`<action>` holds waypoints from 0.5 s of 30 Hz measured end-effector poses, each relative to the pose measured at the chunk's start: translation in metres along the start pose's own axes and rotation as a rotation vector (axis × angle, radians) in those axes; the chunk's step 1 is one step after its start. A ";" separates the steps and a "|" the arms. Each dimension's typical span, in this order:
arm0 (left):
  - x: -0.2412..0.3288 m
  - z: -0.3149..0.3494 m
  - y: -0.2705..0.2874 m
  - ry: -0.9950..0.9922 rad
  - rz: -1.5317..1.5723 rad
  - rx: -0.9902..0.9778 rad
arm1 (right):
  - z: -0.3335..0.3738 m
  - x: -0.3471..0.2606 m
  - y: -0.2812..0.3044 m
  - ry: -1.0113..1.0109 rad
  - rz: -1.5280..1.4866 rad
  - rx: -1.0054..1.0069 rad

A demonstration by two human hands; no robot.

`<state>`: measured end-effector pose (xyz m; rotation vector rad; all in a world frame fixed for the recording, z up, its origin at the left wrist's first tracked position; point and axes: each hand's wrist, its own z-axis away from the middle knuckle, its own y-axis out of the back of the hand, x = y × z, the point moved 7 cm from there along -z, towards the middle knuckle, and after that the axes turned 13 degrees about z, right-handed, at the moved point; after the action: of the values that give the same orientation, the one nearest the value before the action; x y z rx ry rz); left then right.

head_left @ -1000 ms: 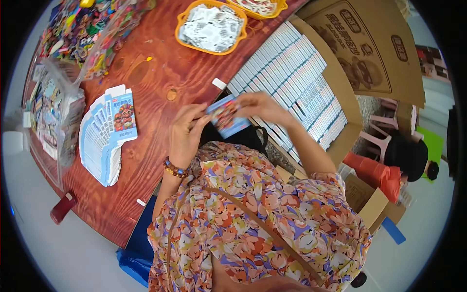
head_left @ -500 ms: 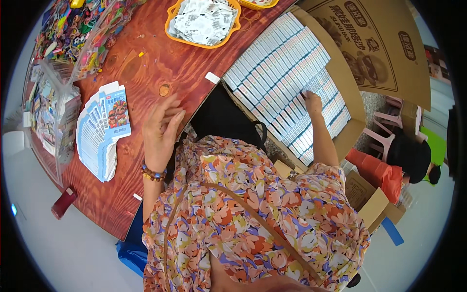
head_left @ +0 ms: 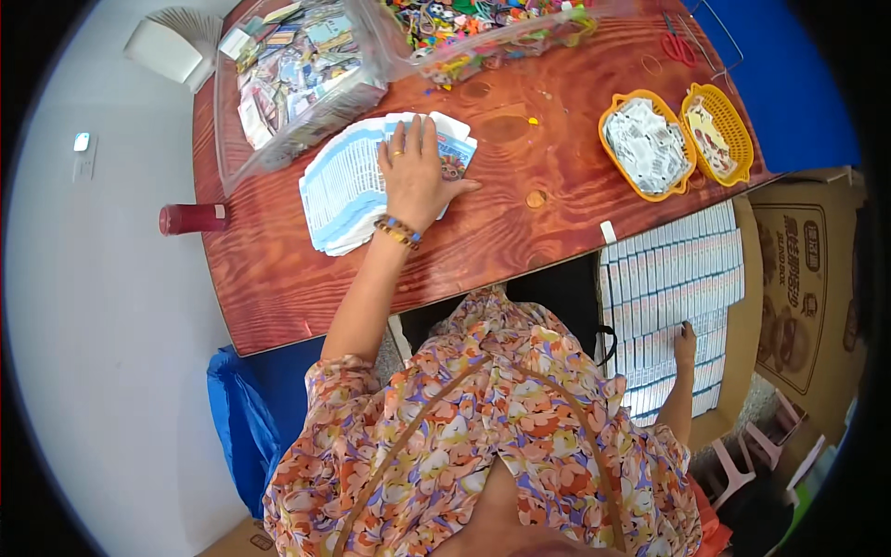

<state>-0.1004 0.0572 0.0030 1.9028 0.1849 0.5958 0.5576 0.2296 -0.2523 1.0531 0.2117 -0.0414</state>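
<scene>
My left hand [head_left: 415,181] lies with its fingers stretched out on a fanned stack of flat blue-and-white cartons [head_left: 339,186]. A colourful picture on the top carton is partly covered by the hand. Down at the right, my right hand [head_left: 685,345] reaches into a large cardboard box [head_left: 738,371], over tight rows of small white-and-blue boxes [head_left: 664,297]. Its fingers are curled and small in view; what they hold, if anything, is hidden.
Behind the cartons stand a clear bin of printed packets [head_left: 302,84] and a clear bin of colourful trinkets [head_left: 492,37]. Farther right are a yellow basket of white sachets [head_left: 647,148], another yellow basket [head_left: 729,130] and red scissors [head_left: 677,46]. A dark red cylinder [head_left: 193,219] is at the left edge.
My view has swung left toward the table. The left hand, raised above the table before, has come down on the cartons. The right hand remains in the box.
</scene>
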 end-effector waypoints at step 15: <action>0.007 0.001 0.025 -0.091 0.485 0.189 | 0.061 -0.300 0.216 0.538 -0.625 0.513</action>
<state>-0.0975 0.0484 0.0274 2.1685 -0.2989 0.8330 0.3023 0.2638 0.0196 1.4585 1.0579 -0.3949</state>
